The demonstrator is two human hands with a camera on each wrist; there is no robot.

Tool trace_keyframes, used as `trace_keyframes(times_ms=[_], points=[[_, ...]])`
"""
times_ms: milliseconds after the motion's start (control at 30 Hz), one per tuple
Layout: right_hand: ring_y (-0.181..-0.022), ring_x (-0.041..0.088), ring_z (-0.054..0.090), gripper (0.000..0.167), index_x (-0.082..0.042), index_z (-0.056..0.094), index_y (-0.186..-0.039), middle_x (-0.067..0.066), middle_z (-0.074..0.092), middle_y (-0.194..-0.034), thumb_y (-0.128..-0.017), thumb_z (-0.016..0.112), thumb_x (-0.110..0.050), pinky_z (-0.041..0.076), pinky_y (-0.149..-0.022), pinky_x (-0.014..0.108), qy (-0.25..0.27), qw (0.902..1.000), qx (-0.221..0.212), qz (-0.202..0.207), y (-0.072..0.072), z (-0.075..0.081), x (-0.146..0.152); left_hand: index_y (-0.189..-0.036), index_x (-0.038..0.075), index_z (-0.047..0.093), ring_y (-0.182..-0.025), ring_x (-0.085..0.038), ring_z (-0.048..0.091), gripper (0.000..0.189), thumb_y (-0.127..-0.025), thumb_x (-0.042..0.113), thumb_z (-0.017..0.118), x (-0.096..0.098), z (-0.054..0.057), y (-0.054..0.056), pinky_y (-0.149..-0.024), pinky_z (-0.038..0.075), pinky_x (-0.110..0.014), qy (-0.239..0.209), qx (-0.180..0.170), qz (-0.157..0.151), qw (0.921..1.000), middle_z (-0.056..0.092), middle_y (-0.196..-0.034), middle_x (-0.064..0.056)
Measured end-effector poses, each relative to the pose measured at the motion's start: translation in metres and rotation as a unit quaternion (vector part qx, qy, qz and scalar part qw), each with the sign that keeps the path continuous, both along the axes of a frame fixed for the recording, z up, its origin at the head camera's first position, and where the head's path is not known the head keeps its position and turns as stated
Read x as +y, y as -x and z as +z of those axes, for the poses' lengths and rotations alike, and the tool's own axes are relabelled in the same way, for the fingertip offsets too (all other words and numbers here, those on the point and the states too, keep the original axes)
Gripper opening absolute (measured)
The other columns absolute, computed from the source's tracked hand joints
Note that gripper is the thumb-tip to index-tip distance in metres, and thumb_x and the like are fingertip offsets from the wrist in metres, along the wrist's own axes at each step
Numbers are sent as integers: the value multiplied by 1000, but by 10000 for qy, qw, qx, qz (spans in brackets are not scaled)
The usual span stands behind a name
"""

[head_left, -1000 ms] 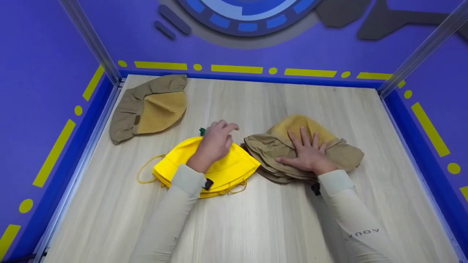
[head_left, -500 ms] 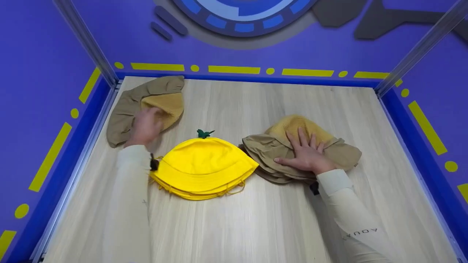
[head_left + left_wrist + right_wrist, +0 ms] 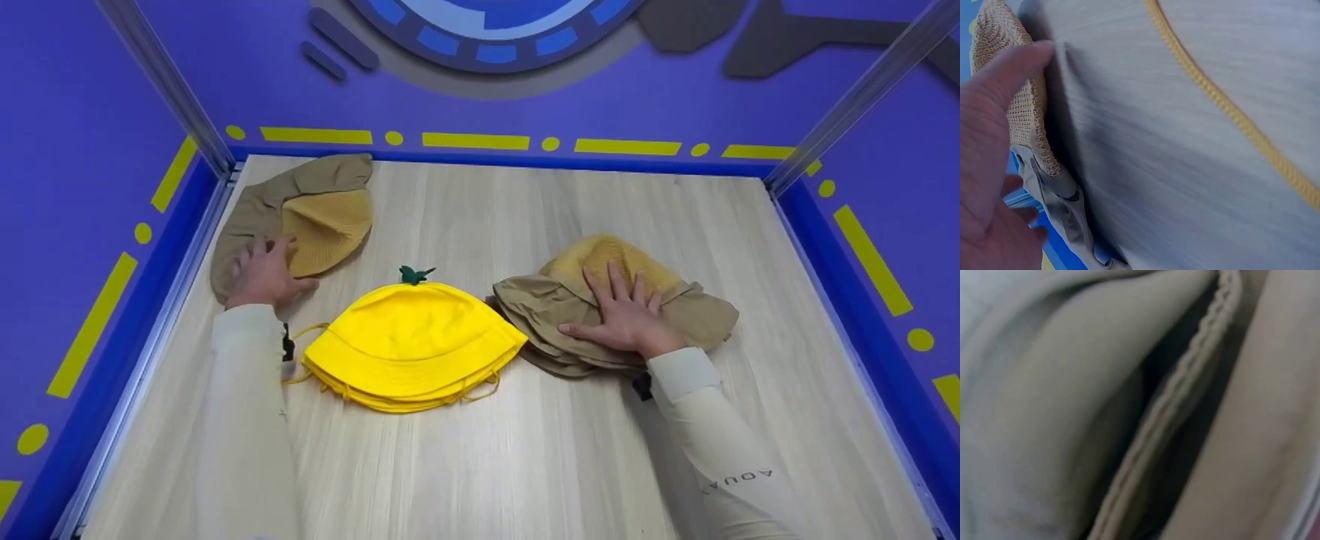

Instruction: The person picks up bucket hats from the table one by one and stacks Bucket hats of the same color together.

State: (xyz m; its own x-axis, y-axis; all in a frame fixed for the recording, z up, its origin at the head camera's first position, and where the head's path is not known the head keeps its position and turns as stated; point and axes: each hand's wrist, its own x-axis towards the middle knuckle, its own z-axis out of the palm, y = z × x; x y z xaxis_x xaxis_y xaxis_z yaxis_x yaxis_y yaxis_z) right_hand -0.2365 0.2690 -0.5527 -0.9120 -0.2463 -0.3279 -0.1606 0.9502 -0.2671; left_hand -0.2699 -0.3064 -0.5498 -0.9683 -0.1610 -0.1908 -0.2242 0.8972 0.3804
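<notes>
A tan sun hat with a woven straw-coloured crown (image 3: pixel 330 225) lies flat at the back left. Over its near-left brim is my left hand (image 3: pixel 264 276), fingers spread and slightly blurred. The left wrist view has the thumb (image 3: pixel 1019 67) extended across the woven crown; whether the fingertips press the brim I cannot tell. On the right, my right hand (image 3: pixel 626 319) rests with fingers spread on a stack of similar tan hats (image 3: pixel 701 315). Between the hands sits a stack of yellow bucket hats (image 3: pixel 412 322), topped by a green leaf ornament (image 3: pixel 414 275). Only blurred fabric folds (image 3: pixel 1072 382) fill the right wrist view.
The wooden tabletop (image 3: pixel 465 472) is bounded by blue-purple panels (image 3: pixel 480 112) at the back and both sides. A yellow cord (image 3: pixel 1235 115) trails from the yellow hats toward the left hand. The yellow stack's right tip meets the tan stack.
My left hand has left the yellow hats for the tan hat at the back left, then shifted from its crown to its near-left brim. The right hand stays on the tan stack.
</notes>
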Motion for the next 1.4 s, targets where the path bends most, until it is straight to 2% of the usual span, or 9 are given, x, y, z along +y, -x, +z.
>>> trace_keyframes(times_ms=[133,267,467,567,667,767,900,1133,1400], points=[[-150,62,-15,120,-32,-3,-166,19,-16,-171,-77,48,-94,-7,-108,86,9,10000,16,-32,-1,-1,0,-163,17,20,-146,-67,9,99,-88,42,80,-2,0,1,-116,10,-80,149,-135,87,9998,11,-164,-37],[-150,61,-14,120,-32,-2,-166,18,-15,-171,-76,48,-95,-7,-109,85,9,10000,37,-32,-2,-2,0,-163,14,18,-144,-66,17,91,-94,35,74,-3,0,-1,-116,15,-78,259,-233,104,9993,20,-161,-38],[-151,61,-14,121,-33,-3,-166,16,-15,-172,-75,48,-95,-8,-110,84,-40,10000,24,-71,-1,-2,1,-161,5,19,-139,-61,34,67,-104,19,51,-7,-4,-6,-112,22,-78,272,-146,62,9995,32,-158,-35],[-150,61,-14,121,-33,-4,-165,17,-16,-172,-76,47,-95,-9,-110,84,-59,10000,19,-63,-1,-2,1,-158,0,28,-133,-58,42,55,-107,18,42,-9,-6,-8,-110,28,-74,458,14,94,9989,42,-152,-33],[-150,62,-13,120,-33,-4,-165,17,-15,-172,-76,48,-95,-8,-109,84,-71,10000,29,-63,-1,-2,1,-145,-3,46,-117,-56,56,42,-108,17,41,-12,-6,-9,-101,41,-69,686,553,122,9960,59,-131,-33],[-150,62,-13,120,-33,-3,-166,17,-15,-172,-76,49,-94,-8,-110,85,-40,10000,53,-66,-2,-2,0,-128,-7,55,-97,-55,64,32,-109,15,42,-14,-7,-9,-84,49,-66,811,1314,258,9877,66,-104,-35],[-150,63,-12,120,-32,-2,-166,18,-14,-172,-77,49,-94,-7,-110,84,6,9999,82,-60,-3,-1,0,-122,-7,53,-92,-52,64,26,-110,12,41,-8,-3,-10,-80,51,-63,769,2099,435,9737,64,-99,-33],[-149,64,-12,120,-33,-2,-166,18,-13,-172,-76,49,-94,-8,-109,85,49,9999,149,-47,-2,-1,1,-130,-5,52,-111,-45,62,24,-109,3,43,10,24,-9,-104,51,-55,597,2469,517,9658,61,-123,-28],[-150,63,-10,119,-32,0,-166,18,-12,-172,-77,49,-93,-7,-110,84,95,9997,214,-74,-3,-2,1,-128,-4,57,-116,-44,65,24,-108,7,48,33,65,-10,-105,52,-51,317,2743,694,9586,65,-126,-27]])
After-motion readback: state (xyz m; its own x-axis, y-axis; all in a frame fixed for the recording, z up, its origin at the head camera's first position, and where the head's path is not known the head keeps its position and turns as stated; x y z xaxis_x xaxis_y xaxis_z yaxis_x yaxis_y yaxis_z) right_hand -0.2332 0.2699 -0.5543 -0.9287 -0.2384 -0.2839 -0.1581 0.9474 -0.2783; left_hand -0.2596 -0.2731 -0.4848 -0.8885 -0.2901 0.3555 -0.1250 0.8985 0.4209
